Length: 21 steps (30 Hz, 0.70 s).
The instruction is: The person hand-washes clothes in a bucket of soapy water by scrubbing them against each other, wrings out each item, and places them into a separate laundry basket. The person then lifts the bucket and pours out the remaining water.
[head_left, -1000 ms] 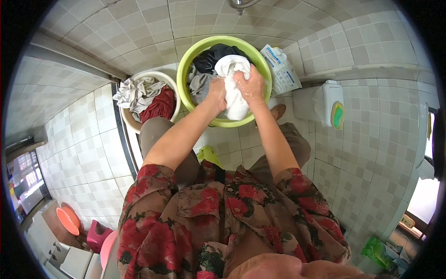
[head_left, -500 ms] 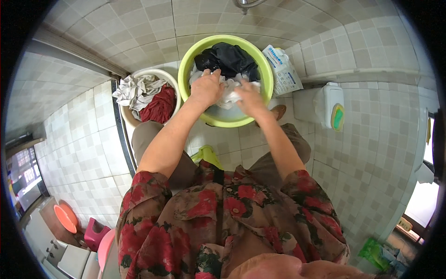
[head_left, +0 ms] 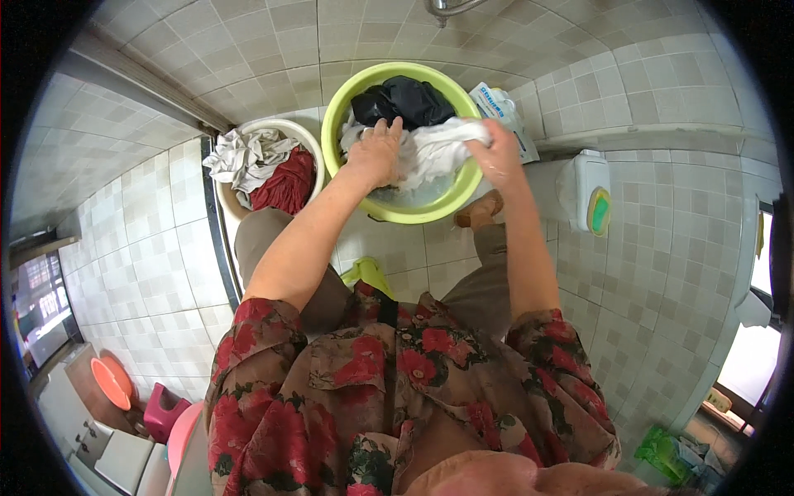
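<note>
A yellow-green basin (head_left: 335, 112) of cloudy water stands in front of me. Inside it, a black garment (head_left: 416, 101) lies bunched at the far side. My right hand (head_left: 499, 157), closed on one end of a wet white cloth (head_left: 438, 155), pulls it up at the basin's right rim. The cloth stretches leftward from there, its other end low in the basin beside my left hand (head_left: 377, 155). That left hand rests over the laundry at the basin's left, fingers stretched out and apart; what lies under its palm is hidden.
Left of the basin, a white tub (head_left: 313, 142) holds pale clothes (head_left: 252, 157) and a dark red garment (head_left: 285, 182). A white-and-blue detergent bag (head_left: 506, 116) leans behind its right side. A white box (head_left: 589, 178) carries a green-and-yellow sponge (head_left: 599, 210). A yellow-green stool (head_left: 368, 273) shows below.
My right hand has moved right and up, drawing the white cloth out of the water toward the rim. My left hand stays over the laundry.
</note>
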Motion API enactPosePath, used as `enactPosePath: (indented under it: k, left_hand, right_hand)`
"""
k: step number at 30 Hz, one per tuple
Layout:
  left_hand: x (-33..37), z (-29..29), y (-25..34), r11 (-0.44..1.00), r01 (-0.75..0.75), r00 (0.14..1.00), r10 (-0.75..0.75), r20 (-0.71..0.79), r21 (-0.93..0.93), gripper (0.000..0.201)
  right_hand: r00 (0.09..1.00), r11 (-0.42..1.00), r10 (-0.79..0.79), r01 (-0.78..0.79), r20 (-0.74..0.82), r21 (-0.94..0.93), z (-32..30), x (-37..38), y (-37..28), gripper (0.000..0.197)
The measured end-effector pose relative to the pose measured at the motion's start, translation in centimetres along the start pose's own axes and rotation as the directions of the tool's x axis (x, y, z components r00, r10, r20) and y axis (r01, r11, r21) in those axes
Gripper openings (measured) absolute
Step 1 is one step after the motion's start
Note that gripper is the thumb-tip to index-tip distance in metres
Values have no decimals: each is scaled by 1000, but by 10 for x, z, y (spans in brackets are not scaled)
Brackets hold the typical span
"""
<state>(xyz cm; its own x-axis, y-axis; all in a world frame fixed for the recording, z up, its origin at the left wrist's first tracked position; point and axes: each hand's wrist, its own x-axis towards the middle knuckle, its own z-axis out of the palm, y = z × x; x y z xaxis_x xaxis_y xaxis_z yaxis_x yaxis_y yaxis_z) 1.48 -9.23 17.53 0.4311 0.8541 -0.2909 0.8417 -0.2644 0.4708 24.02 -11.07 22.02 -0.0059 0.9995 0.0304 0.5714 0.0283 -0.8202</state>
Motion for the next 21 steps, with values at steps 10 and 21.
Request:
enactPosePath:
  k: [10, 21]
  left_hand:
    - [13, -7, 31, 796, -260, 904, 2, -428, -547, 84]
    - [7, -28, 49, 26, -287, 880, -388, -274, -958, 33]
  right_hand:
    - [977, 686, -16, 167, -215, 708, -52, -29, -165, 26]
    - [903, 804, 425, -347, -60, 482, -4, -56, 21, 61]
